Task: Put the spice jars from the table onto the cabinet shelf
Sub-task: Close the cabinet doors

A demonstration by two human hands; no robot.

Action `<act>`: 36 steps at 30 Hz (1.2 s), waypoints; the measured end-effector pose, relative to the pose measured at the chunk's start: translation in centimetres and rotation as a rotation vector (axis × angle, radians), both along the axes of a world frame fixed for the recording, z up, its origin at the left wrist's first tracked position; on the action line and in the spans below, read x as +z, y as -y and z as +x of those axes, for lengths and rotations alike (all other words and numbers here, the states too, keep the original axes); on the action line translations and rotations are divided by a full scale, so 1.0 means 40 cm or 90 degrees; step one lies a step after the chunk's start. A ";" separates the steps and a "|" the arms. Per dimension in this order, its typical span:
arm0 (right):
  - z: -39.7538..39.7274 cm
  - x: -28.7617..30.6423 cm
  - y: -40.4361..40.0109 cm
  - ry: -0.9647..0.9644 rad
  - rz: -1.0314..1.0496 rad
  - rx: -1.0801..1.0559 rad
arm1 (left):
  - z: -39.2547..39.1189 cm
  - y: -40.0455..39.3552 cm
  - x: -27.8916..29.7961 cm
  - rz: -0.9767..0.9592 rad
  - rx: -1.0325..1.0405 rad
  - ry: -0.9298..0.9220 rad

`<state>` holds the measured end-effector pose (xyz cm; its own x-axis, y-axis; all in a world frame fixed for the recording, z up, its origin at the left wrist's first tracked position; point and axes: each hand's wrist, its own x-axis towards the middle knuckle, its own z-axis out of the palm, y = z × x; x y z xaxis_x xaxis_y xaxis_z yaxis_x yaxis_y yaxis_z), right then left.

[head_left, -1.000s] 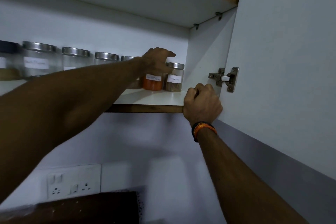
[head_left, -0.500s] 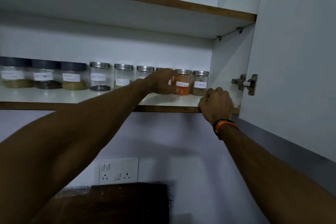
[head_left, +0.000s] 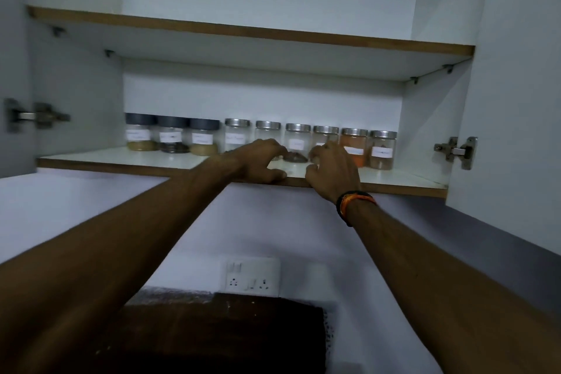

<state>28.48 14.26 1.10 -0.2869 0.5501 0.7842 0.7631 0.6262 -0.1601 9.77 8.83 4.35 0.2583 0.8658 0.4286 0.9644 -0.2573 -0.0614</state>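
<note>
Lower shelf (head_left: 127, 158): nine spice jars (head_left: 296, 143) in a row | left hand (head_left: 261, 161) loose, holding nothing, thumb on shelf edge | right hand (head_left: 332, 171) half-curled, grasp unclear

Nine labelled spice jars (head_left: 383, 149) stand upright in a row on the cabinet shelf (head_left: 121, 158).

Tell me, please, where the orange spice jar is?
In the head view, the orange jar stands on the lower shelf, second from the right, just beyond the right hand.

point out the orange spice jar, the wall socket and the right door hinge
orange spice jar (head_left: 354, 143), head view, on its glass body
wall socket (head_left: 251, 277), head view, plate centre
right door hinge (head_left: 456, 150), head view, metal arm
</note>
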 end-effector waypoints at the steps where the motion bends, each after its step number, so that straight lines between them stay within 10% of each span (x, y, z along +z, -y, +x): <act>1: -0.016 -0.006 0.012 0.002 -0.018 0.018 | -0.017 0.026 -0.008 0.001 0.020 -0.007; 36: -0.823 0.145 0.895 -0.099 0.155 0.488 | -0.541 1.174 -0.015 0.327 0.479 -0.207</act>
<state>-4.42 -21.56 6.89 -0.3919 0.0547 0.9184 0.0897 0.9957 -0.0210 -11.89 -38.14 3.75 -0.1141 0.5798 0.8067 0.7814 0.5538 -0.2875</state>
